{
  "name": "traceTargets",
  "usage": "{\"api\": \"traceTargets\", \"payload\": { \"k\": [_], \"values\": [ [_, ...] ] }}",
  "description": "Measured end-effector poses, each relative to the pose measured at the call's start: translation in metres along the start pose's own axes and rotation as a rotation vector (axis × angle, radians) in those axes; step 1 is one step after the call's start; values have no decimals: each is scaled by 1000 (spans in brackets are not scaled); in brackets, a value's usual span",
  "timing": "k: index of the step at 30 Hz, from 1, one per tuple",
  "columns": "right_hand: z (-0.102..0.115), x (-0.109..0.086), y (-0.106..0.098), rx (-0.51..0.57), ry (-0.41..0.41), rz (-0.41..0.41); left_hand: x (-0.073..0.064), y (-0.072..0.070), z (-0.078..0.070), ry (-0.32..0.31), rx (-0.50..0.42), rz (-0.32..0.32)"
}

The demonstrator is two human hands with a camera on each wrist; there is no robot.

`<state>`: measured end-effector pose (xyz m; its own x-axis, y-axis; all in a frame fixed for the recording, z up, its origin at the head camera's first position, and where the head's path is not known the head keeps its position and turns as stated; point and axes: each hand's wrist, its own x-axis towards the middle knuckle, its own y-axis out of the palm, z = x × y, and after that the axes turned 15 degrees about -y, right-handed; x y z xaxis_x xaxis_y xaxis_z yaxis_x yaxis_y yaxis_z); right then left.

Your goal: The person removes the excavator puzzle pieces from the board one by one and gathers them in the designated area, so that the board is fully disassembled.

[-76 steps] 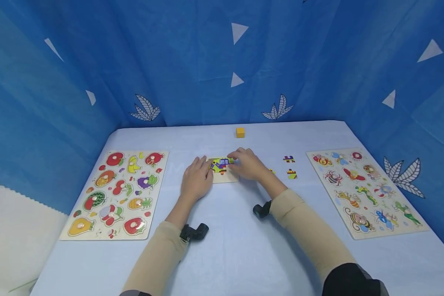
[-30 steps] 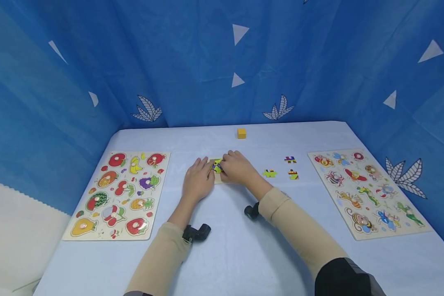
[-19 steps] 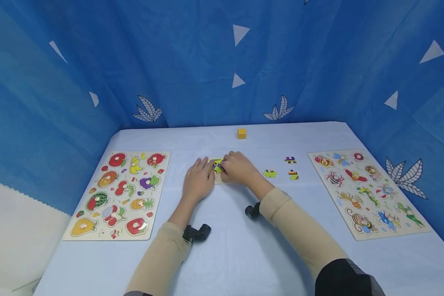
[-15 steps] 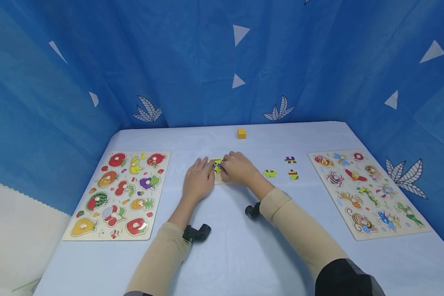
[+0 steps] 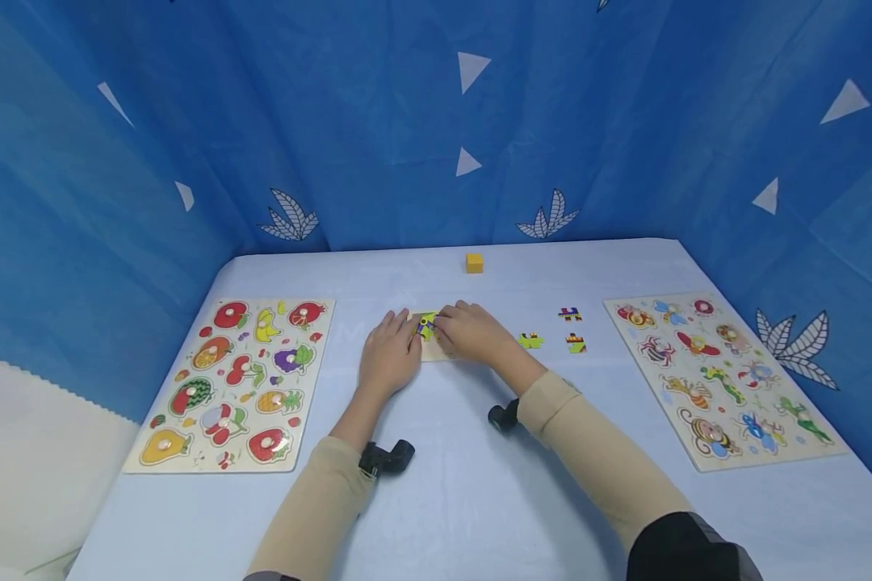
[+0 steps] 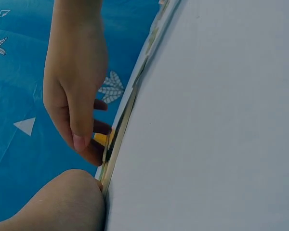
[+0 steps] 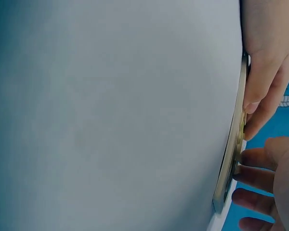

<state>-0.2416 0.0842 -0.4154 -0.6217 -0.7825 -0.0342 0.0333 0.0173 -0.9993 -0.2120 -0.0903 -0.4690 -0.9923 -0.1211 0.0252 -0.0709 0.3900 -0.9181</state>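
Slightly rightward of where it was half a second ago, the right hand bends its fingers over the small wooden board at the middle of the white surface; whether they pinch a piece I cannot tell. Across the board's left side, the left hand rests with its fingers fairly straight, thumb beside the yellow-green picture. Blue curtain rises behind the surface and along both sides, and a pale area shows at lower left. Three loose puzzle pieces lie apart just right of the right hand. Farther back stands a yellow cube. Well apart, a fruit board flanks the left and an insect board the right, the latter near the surface's right edge. Both hands hide much of the small board; white surface runs between the forearms, and behind the cube lies the far edge.
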Motion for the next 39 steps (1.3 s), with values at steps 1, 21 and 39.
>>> {"api": "traceTargets", "payload": {
  "k": [1,21,39],
  "values": [
    [0,-1,0,10,1,1,0,0,0,0,0,-1],
    [-12,4,5,225,41,32,0,1,1,5,1,-18],
    [-19,3,4,280,43,61,0,3,0,19,-8,-44]
  ]
}}
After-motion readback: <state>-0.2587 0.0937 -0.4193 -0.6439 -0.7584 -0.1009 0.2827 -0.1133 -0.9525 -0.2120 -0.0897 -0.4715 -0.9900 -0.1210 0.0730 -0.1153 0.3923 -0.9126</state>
